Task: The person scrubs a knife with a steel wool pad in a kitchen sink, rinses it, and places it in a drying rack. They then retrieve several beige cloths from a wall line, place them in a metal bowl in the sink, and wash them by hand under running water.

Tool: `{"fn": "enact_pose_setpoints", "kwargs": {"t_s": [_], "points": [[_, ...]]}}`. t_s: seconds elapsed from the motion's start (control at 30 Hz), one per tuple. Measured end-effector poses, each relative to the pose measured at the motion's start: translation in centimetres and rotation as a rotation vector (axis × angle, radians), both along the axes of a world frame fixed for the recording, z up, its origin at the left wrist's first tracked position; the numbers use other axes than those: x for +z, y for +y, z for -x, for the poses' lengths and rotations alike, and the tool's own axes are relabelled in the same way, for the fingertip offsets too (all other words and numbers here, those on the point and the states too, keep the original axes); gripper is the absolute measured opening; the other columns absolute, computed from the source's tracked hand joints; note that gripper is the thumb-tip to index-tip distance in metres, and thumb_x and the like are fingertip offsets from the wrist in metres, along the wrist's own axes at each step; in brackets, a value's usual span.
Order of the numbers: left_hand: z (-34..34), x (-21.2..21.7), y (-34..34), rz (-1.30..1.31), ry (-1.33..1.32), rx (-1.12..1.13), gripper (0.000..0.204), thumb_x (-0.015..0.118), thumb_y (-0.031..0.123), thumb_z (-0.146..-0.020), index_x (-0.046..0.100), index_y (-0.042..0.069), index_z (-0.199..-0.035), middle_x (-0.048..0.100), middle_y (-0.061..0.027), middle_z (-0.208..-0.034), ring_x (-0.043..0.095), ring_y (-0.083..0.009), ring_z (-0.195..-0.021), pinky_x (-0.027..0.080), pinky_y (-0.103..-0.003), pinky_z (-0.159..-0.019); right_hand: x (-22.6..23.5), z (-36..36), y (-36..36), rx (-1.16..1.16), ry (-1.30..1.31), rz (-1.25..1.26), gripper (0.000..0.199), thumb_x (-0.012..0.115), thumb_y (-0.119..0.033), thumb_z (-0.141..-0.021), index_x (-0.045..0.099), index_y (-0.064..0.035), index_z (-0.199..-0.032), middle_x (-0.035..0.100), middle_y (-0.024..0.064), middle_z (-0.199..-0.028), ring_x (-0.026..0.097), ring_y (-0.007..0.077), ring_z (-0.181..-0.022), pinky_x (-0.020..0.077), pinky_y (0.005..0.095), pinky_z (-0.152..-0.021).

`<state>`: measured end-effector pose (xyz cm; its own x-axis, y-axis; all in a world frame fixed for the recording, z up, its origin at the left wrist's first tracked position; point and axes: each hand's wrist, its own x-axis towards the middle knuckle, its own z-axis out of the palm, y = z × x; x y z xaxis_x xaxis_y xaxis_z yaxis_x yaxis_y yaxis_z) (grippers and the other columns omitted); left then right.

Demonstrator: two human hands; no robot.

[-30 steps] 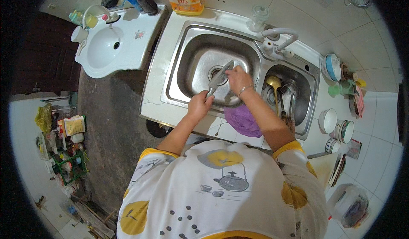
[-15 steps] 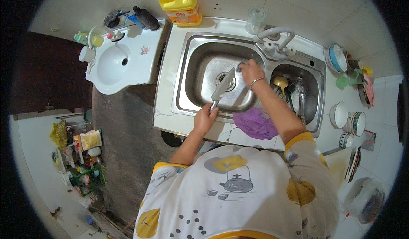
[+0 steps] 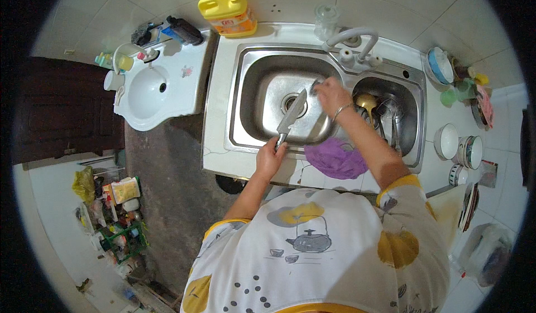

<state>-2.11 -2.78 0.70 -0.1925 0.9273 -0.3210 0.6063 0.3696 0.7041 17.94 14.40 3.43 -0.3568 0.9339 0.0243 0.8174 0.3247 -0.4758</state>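
My left hand, at the sink's front rim, is closed round the handle of a kitchen knife. The broad blade slants up and away over the drain of the larger basin, its tip near my right hand. Above the right part of that basin, my right hand is closed with its fingers bent down on a small dark grey thing. Its kind is too small to make out. A gap shows between this hand and the blade. On the front counter edge a crumpled purple cloth lies below my right forearm.
Ladles and other utensils lie in the smaller basin. A white faucet stands behind. At the back left is a yellow pump jug, further left a white washbasin. Bowls line the right counter.
The view has tilted slightly, shifting the surroundings. Both hands keep nearly the same places, the knife still in my left and the small grey thing in my right.
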Motion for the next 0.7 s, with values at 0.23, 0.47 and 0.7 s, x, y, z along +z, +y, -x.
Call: {"fn": "enact_pose_setpoints", "kwargs": {"t_s": [0.23,0.47,0.7], "points": [[-0.1,-3.6,-1.7,-0.097,-0.142,-0.017,0.036,0.061,0.024,-0.085,0.057,-0.005,-0.107,0.058,-0.0081,-0.069,0.050,-0.0109,-0.061,0.043,-0.029,-0.056,-5.5,1.5,2.5,-0.100,-0.004,0.198,0.022,0.054,-0.021,-0.082,0.068,-0.0177,-0.098,0.057,0.0134,-0.097,0.058,0.0307,-0.090,0.0469,0.0391,-0.080],[-0.4,-0.5,-0.6,-0.150,-0.215,0.046,0.030,0.060,0.019,-0.085,0.058,-0.004,-0.104,0.056,-0.0048,-0.069,0.048,-0.0087,-0.063,0.041,-0.026,-0.056,-0.5,-2.9,0.6,-0.049,0.262,-0.107,0.022,0.060,-0.019,-0.079,0.065,-0.0114,-0.099,0.055,0.0129,-0.097,0.056,0.0302,-0.090,0.0469,0.0382,-0.078],[-1.2,0.3,0.0,-0.078,-0.056,0.010,0.031,0.061,0.020,-0.084,0.058,-0.004,-0.102,0.060,-0.0111,-0.070,0.053,-0.0133,-0.060,0.043,-0.029,-0.054,-1.7,3.0,-3.6,0.169,0.104,0.122,0.018,0.057,-0.018,-0.080,0.065,-0.0148,-0.096,0.056,0.0109,-0.093,0.058,0.0295,-0.085,0.0484,0.0400,-0.073]]}}
